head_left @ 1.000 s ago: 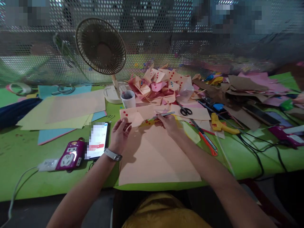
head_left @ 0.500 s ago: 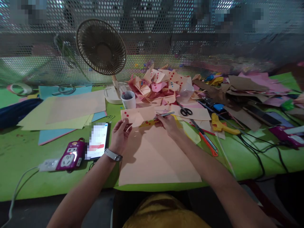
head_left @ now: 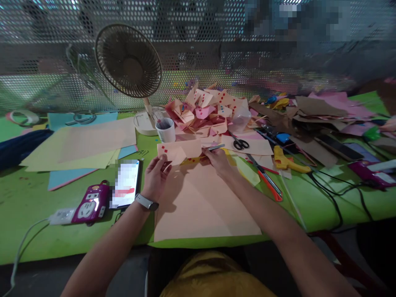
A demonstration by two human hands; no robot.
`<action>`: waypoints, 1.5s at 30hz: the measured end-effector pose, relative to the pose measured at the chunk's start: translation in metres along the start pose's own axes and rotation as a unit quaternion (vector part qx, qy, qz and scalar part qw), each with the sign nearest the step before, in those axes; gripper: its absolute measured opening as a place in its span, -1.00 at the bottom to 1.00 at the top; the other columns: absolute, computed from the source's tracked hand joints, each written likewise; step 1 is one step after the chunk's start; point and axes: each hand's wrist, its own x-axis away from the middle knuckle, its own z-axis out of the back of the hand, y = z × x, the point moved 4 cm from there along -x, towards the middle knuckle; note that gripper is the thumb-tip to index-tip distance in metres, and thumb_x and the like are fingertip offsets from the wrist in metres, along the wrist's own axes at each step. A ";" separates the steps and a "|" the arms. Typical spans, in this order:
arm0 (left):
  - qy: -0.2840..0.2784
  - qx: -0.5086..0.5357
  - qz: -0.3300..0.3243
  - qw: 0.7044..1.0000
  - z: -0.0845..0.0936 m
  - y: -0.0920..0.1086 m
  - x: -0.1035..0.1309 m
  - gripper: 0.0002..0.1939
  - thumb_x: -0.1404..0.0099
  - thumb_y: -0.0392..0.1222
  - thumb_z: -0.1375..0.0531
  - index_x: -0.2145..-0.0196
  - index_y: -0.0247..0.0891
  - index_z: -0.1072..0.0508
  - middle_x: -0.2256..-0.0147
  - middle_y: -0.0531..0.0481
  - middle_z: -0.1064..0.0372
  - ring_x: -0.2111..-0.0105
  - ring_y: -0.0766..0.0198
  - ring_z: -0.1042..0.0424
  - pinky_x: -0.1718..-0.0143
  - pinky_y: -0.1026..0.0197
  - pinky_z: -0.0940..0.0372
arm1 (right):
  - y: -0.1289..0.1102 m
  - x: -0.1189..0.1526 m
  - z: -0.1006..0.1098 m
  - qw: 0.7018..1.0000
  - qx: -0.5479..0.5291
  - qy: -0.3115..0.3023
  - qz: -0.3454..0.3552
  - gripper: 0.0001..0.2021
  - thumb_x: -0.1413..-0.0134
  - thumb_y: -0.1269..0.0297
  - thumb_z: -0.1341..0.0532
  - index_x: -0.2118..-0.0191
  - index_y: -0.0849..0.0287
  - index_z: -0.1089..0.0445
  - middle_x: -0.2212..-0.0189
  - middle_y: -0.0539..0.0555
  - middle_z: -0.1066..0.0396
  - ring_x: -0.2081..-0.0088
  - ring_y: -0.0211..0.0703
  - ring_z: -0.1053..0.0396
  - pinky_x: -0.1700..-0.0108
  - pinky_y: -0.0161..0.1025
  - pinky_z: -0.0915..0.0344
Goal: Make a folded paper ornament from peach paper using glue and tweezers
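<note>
My left hand (head_left: 157, 171) pinches the left end of a folded peach paper piece (head_left: 188, 149) marked with small red diamonds. The fingers of my right hand (head_left: 218, 161) are closed on slim grey metal tweezers (head_left: 216, 147), at the right end of that piece; whether they also grip the paper I cannot tell. Partly hidden behind the piece is a yellow strip (head_left: 194, 160) with red diamonds. A large peach sheet (head_left: 207, 206) lies flat beneath both hands.
Behind the hands stand a white cup (head_left: 166, 134), a fan (head_left: 128, 62) and a heap of folded papers (head_left: 204, 111). To the right lie black scissors (head_left: 241, 144), an orange cutter (head_left: 269, 185) and a yellow glue gun (head_left: 289, 161). A phone (head_left: 126, 185) and purple power strip (head_left: 91, 204) are left.
The view has shifted slightly. The tweezers' outer end sits a little closer to my right hand. My left hand keeps its hold on the paper piece.
</note>
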 end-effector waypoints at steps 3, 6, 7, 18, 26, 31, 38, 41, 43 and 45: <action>-0.007 -0.009 -0.002 1.000 -0.001 0.000 0.000 -0.71 0.06 -0.26 -0.46 0.40 -0.23 -0.46 0.41 0.10 -0.49 0.42 0.41 -0.50 0.38 0.39 -0.35 | -0.003 0.001 -0.001 1.000 0.004 0.010 0.003 -0.79 0.07 0.19 -0.34 0.58 0.14 -0.42 0.66 -0.03 -0.43 0.59 -0.26 -0.40 0.53 -0.37 -0.31; -0.009 -0.014 -0.002 1.000 -0.001 0.000 0.000 -0.71 0.05 -0.25 -0.46 0.38 -0.23 -0.46 0.42 0.10 -0.49 0.43 0.42 -0.50 0.39 0.40 -0.34 | -0.005 0.002 -0.002 1.000 0.001 0.016 0.004 -0.82 0.07 0.23 -0.33 0.58 0.13 -0.40 0.64 -0.03 -0.45 0.55 -0.23 -0.44 0.49 -0.35 -0.32; -0.007 -0.012 -0.001 1.000 0.000 0.000 0.000 -0.71 0.05 -0.25 -0.46 0.38 -0.23 -0.46 0.43 0.10 -0.49 0.44 0.42 -0.49 0.39 0.40 -0.34 | -0.005 0.002 -0.002 1.000 -0.001 0.017 0.004 -0.83 0.07 0.25 -0.33 0.57 0.13 -0.40 0.64 -0.03 -0.45 0.54 -0.22 -0.44 0.48 -0.35 -0.33; 0.001 0.000 0.002 1.000 0.000 -0.001 0.000 -0.70 0.08 -0.27 -0.47 0.39 -0.23 -0.48 0.42 0.11 -0.50 0.43 0.41 -0.50 0.39 0.38 -0.34 | 0.002 -0.002 0.004 0.999 -0.007 0.022 0.033 -0.87 0.11 0.18 -0.33 0.50 0.09 -0.44 0.54 -0.03 -0.52 0.41 -0.15 -0.49 0.42 -0.31 -0.34; 0.001 0.000 0.005 1.000 0.003 -0.003 -0.001 -0.68 0.10 -0.24 -0.47 0.37 -0.23 -0.48 0.38 0.08 -0.52 0.37 0.35 -0.53 0.37 0.36 -0.33 | -0.019 -0.006 0.035 0.990 -0.044 0.095 0.093 -0.86 0.09 0.19 -0.30 0.42 0.15 -0.45 0.53 0.02 -0.53 0.46 -0.21 -0.48 0.51 -0.38 -0.19; 0.001 -0.007 0.016 1.000 0.000 -0.003 0.005 -0.63 0.16 -0.19 -0.50 0.39 -0.26 -0.48 0.36 0.07 -0.51 0.38 0.36 -0.52 0.37 0.35 -0.36 | -0.058 0.003 0.060 0.964 -0.139 0.150 0.170 -0.82 0.12 0.20 -0.34 0.41 0.20 -0.45 0.54 -0.01 -0.51 0.52 -0.31 -0.43 0.56 -0.42 -0.10; -0.054 -0.047 0.027 0.997 -0.003 -0.009 0.014 -0.67 0.05 -0.12 -0.47 0.35 -0.28 -0.51 0.37 0.08 -0.47 0.36 0.41 -0.49 0.19 0.31 -0.41 | -0.055 0.058 0.000 0.982 -0.158 -0.008 0.099 -0.77 0.15 0.15 -0.39 0.37 0.16 -0.49 0.53 0.02 -0.53 0.52 -0.26 -0.45 0.54 -0.37 -0.17; -0.060 -0.040 0.031 0.997 -0.006 -0.011 0.017 -0.65 0.06 -0.14 -0.47 0.34 -0.30 -0.49 0.38 0.09 -0.46 0.38 0.44 -0.48 0.16 0.31 -0.42 | -0.044 0.071 -0.019 0.986 -0.148 -0.036 0.071 -0.75 0.16 0.13 -0.40 0.38 0.18 -0.48 0.54 0.04 -0.53 0.53 -0.25 -0.45 0.56 -0.36 -0.12; -0.065 -0.037 0.041 0.996 -0.008 -0.013 0.019 -0.63 0.06 -0.14 -0.47 0.33 -0.31 -0.48 0.38 0.07 -0.48 0.37 0.43 -0.49 0.16 0.30 -0.43 | -0.041 0.073 -0.023 0.987 -0.145 -0.038 0.065 -0.74 0.17 0.12 -0.40 0.38 0.19 -0.47 0.54 0.04 -0.53 0.54 -0.25 -0.45 0.57 -0.36 -0.08; -0.069 -0.035 0.053 0.996 -0.009 -0.014 0.021 -0.61 0.06 -0.13 -0.47 0.32 -0.31 -0.46 0.36 0.05 -0.50 0.36 0.41 -0.50 0.17 0.29 -0.44 | -0.040 0.072 -0.024 0.987 -0.142 -0.039 0.063 -0.73 0.18 0.12 -0.41 0.39 0.19 -0.47 0.55 0.04 -0.53 0.53 -0.25 -0.45 0.56 -0.37 -0.07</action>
